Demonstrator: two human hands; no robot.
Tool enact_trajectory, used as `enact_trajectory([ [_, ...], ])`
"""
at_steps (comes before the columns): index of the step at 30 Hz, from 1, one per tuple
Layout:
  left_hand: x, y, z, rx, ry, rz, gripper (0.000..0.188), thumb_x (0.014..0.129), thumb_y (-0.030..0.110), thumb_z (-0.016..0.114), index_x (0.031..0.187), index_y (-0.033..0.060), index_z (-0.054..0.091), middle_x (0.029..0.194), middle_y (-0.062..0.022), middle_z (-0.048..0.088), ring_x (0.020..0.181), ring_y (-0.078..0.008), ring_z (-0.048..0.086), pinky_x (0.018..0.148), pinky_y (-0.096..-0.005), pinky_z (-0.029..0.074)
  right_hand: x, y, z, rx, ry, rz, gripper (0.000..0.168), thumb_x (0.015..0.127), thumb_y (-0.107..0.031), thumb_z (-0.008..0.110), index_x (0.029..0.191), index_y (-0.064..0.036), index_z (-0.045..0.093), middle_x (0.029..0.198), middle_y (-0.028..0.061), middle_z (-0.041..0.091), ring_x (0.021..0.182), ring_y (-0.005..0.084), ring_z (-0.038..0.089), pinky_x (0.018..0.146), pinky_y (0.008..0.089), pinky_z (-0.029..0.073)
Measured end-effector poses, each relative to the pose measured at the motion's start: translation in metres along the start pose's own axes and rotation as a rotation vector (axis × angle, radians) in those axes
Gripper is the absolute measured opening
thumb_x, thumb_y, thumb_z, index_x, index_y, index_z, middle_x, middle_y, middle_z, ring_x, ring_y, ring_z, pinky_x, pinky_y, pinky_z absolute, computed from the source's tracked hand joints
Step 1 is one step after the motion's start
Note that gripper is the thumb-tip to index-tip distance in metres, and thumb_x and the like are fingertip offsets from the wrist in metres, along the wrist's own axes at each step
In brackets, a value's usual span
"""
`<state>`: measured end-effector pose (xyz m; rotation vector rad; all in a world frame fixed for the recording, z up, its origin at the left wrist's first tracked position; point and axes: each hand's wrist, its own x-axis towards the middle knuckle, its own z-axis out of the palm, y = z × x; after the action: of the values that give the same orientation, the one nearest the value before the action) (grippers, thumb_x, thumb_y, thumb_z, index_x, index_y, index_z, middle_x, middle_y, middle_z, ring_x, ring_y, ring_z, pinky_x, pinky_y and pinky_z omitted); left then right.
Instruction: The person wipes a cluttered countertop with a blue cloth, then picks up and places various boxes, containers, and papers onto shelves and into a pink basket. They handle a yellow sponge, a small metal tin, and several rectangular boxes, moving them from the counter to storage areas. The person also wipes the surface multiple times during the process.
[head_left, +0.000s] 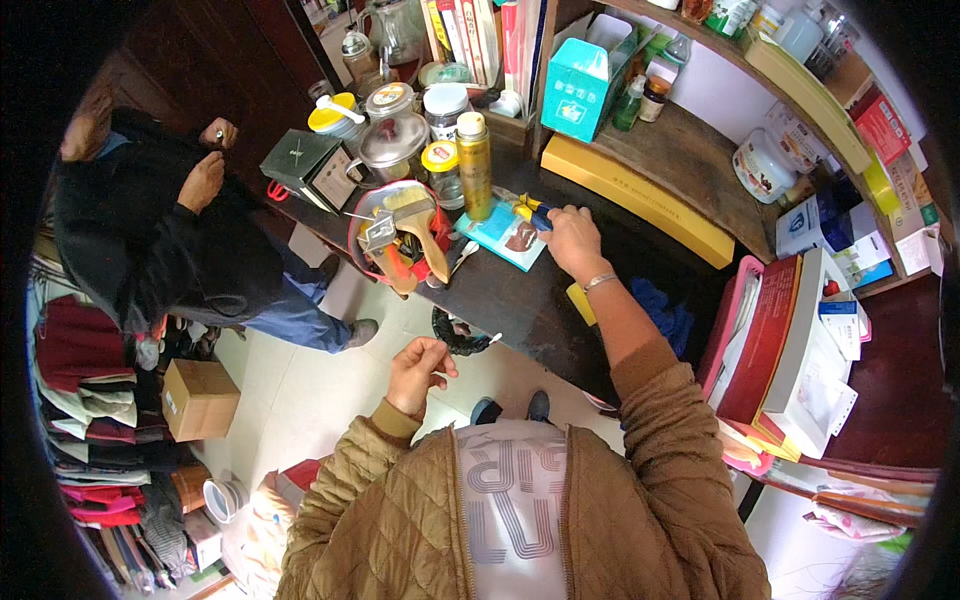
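My right hand (574, 238) reaches over the dark table and grips a tool with yellow-and-blue handles (531, 210), apparently pliers. Its far end lies by a light-blue flat packet (504, 234), partly beneath the tool. In front of the table edge, my left hand (420, 373) hovers with loosely curled fingers and nothing visible in them. Beyond it, at the edge, is a black bunched item (456, 334), too unclear to name. A red-rimmed basket (358, 255) holds brushes, among them one with a wooden handle (426, 244). A gold spray can (475, 169) stands beside the packet.
Jars and a steel lidded pot (391, 146) crowd the table's back left, near a dark green box (313, 169). A long yellow box (637, 201) lies along the shelf. A yellow pad (581, 303) and blue cloth (661, 313) flank my right forearm. Another person (172, 225) stands at left.
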<state>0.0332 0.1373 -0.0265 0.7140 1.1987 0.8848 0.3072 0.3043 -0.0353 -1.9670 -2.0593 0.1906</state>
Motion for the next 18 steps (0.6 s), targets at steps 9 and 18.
enact_trajectory([
  [9, -0.013, 0.001, -0.004, -0.031, 0.024, 0.004, 0.009, 0.094, 0.018, 0.056, 0.089, 0.0092, 0.056, 0.074, -0.0031, 0.062, 0.067, -0.0125, 0.061, 0.054, -0.0227, 0.044, -0.007, 0.016, 0.004, 0.100, 0.096, -0.008, 0.020, 0.080, -0.022, 0.065, 0.087, -0.003, 0.067, 0.093, 0.0149, 0.063, 0.092, 0.0354, 0.057, 0.079, 0.0447, 0.049],
  [18, -0.007, 0.009, 0.009, -0.044, -0.030, 0.013, 0.010, 0.094, 0.019, 0.056, 0.090, 0.0093, 0.057, 0.075, -0.0030, 0.062, 0.068, -0.0122, 0.061, 0.054, -0.0221, 0.044, -0.079, 0.050, -0.084, 0.460, 0.445, 0.149, 0.026, 0.079, -0.025, 0.069, 0.088, -0.001, 0.067, 0.079, 0.0159, 0.062, 0.075, 0.0344, 0.061, 0.066, 0.0409, 0.048],
])
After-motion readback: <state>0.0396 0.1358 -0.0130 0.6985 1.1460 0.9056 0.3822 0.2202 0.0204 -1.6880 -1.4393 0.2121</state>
